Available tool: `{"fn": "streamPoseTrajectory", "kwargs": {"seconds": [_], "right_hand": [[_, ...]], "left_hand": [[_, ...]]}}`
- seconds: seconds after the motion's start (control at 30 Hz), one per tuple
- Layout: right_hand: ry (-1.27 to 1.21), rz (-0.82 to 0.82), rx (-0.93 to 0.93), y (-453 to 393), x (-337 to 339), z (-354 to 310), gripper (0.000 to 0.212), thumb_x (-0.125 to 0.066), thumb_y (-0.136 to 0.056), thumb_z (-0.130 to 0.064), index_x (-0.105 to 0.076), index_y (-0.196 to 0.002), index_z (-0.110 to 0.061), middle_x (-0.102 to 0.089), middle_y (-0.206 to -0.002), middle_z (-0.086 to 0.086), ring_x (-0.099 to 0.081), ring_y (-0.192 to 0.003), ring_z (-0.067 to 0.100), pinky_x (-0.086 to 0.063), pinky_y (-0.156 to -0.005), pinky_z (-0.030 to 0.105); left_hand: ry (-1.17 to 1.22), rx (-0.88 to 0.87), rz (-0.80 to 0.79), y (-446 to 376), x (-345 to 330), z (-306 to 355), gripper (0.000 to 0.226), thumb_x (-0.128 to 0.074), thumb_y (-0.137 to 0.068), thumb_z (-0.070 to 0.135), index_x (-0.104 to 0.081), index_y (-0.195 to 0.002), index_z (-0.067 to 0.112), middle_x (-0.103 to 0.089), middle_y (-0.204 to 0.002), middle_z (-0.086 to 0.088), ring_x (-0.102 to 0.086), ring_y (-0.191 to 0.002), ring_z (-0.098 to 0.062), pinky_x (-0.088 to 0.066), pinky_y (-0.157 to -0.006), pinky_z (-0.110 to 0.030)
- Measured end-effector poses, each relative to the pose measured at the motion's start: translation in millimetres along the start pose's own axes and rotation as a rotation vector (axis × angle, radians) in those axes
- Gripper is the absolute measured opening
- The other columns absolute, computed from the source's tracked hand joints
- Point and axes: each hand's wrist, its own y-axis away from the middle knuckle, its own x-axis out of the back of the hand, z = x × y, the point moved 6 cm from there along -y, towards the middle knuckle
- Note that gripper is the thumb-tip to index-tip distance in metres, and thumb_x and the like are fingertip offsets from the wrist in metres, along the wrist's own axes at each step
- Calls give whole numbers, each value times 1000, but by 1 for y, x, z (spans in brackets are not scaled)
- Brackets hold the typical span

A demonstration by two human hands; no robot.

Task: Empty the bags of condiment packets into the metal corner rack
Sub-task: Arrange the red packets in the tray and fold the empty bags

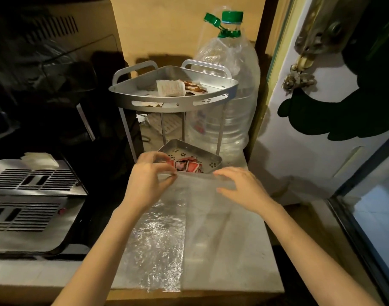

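Observation:
A two-tier metal corner rack stands at the back of the counter. Its top tier holds a white packet and brown packets. The bottom tier holds several red condiment packets. A clear plastic bag lies flat and looks empty, stretching from the rack's bottom tier toward me. My left hand pinches the bag's far edge at the left. My right hand holds the same edge at the right, fingers curled over it.
A large clear water bottle with a green cap stands right behind the rack. A steel appliance with vent slots sits at the left. A white door with a latch is at the right. The counter's front edge runs below the bag.

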Motion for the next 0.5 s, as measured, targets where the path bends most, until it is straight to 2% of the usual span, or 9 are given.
{"fn": "streamPoseTrajectory", "kwargs": {"seconds": [0.07,0.1,0.2,0.27,0.33,0.43,0.5], "right_hand": [[-153,-7,9,-5,-1,-14,32,-60,-86,-25,-62,-118,-25,-67,-114,-4,-60,-108,14,-48,-94,37],[-216,12,23,-7,0,-19,24,-61,-85,-22,-67,-109,-23,-71,-101,-6,-64,-98,14,-52,-88,39],[-521,56,1,-13,5,-26,11,-63,-84,-11,-71,-88,-17,-68,-66,-14,-67,-75,13,-54,-70,32],[-797,54,-85,-12,3,-26,16,-61,-84,-3,-68,-82,-18,-69,-60,-8,-66,-61,12,-53,-56,27],[-1051,22,-218,-9,-15,-26,18,-57,-84,3,-65,-80,-13,-70,-58,-1,-65,-51,13,-53,-48,24],[-1251,-39,-417,0,-57,-24,15,-54,-84,4,-64,-83,-7,-70,-64,7,-66,-53,18,-53,-47,26],[-1314,-97,-522,7,-88,-24,13,-56,-83,3,-66,-88,-6,-71,-65,8,-68,-55,18,-55,-49,26]], "left_hand": [[0,-15,50,-4,12,9,18,-73,-74,18,-73,-92,16,-67,-104,-5,-57,-103,-23,-49,-86,-43],[-20,11,118,-4,20,11,29,-73,-75,18,-69,-103,16,-66,-111,-6,-55,-107,-24,-47,-91,-46],[-74,53,302,2,43,19,59,-67,-79,30,-45,-132,16,-47,-138,-6,-38,-127,-25,-30,-104,-41],[-119,-9,301,9,45,27,62,-54,-84,41,-35,-138,18,-34,-148,-2,-27,-134,-19,-19,-107,-33],[-135,-39,240,19,35,29,58,-42,-88,47,-34,-139,20,-27,-150,2,-20,-138,-15,-12,-110,-30],[-114,47,150,35,14,20,56,-29,-91,49,-33,-140,22,-23,-151,5,-14,-140,-12,-6,-113,-29],[-91,142,68,46,-2,9,61,-16,-89,54,-27,-142,25,-13,-152,10,-5,-141,-8,0,-114,-29]]}}
